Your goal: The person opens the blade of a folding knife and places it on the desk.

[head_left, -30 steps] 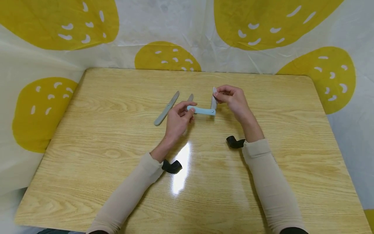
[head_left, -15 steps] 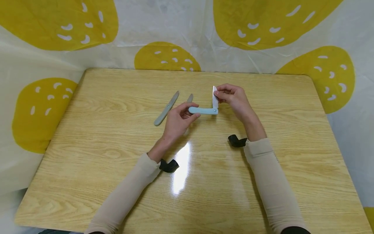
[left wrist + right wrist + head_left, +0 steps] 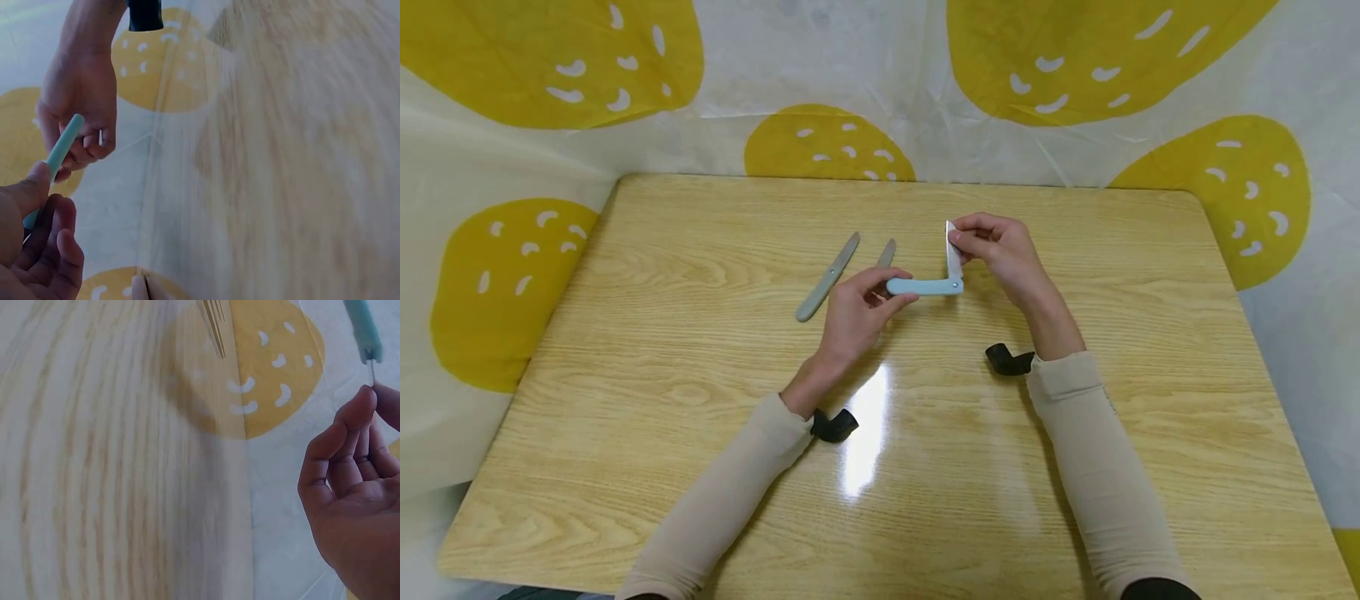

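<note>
A folding knife with a light blue handle [image 3: 928, 287] is held up over the table, its blade [image 3: 953, 260] at about a right angle to the handle. My left hand [image 3: 853, 318] pinches the handle's free end between thumb and fingers. Thumb and fingertips of my right hand [image 3: 1006, 254] pinch the blade near its tip; the right wrist view shows the thin blade [image 3: 373, 370] edge-on. Left of the left hand lies a knife with a grey handle [image 3: 817, 298], its blade pointing away. Beyond the left hand the blade of another knife [image 3: 887, 252] shows, its handle hidden.
The wood-grain table [image 3: 1150, 275] reaches back to a white curtain [image 3: 827, 58] with yellow patches. Black curved pieces [image 3: 835, 426] stick out at both wrists, close over the tabletop.
Both hands have shifted slightly right with the folding knife. The left thumb has slid from the handle's face to its near edge. The knives on the table have not moved.
</note>
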Motion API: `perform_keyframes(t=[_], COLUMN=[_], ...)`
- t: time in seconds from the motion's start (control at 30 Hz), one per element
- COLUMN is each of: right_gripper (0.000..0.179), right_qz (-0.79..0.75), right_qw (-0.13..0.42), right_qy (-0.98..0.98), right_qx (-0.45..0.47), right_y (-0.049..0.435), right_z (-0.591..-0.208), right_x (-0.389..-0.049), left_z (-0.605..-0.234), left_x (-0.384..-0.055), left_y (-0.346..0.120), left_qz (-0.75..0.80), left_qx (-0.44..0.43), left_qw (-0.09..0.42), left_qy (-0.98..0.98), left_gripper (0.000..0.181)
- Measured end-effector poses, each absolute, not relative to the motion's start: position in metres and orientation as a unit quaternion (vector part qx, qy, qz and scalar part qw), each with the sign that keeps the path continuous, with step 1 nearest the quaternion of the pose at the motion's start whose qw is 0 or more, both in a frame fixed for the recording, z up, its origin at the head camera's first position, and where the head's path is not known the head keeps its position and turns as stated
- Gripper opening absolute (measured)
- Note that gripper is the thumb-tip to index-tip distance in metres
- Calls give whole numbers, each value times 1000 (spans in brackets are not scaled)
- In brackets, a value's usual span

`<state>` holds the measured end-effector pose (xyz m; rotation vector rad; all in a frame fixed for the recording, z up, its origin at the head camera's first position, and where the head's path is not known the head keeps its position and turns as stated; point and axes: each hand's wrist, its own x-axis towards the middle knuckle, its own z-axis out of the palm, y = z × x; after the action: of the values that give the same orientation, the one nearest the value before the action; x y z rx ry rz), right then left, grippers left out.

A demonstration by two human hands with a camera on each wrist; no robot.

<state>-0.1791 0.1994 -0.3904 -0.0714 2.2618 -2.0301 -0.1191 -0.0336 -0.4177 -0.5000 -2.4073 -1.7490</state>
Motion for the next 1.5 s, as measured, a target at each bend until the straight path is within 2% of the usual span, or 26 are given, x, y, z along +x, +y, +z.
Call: perform_keyframes(t=[0.23,0.57,0.93,1.5], right_gripper=[24,28,26,20], right_qz=[-664,-660,-675,-706], right_qw=[43,37,40,35], right_qy=[746,750,734,704], right_qx=[-7,13,58,62], right_y=[198,194,195,201], right_z=[-393,-398,-399,-402], right_x=[-178,-181,-180,-177], left_z=[-419,-421,-423,-422], left_x=[-118,-114,-115,-113], left_y=[-30,-31,-32,-31], left_qz=[-580,-550,-536,-541], left_qx=[-171,-129,-96,-58], left_qw=[82,95,115,117], left_qy=[-792,-820,-831,-831], left_gripper=[25,28,31,33])
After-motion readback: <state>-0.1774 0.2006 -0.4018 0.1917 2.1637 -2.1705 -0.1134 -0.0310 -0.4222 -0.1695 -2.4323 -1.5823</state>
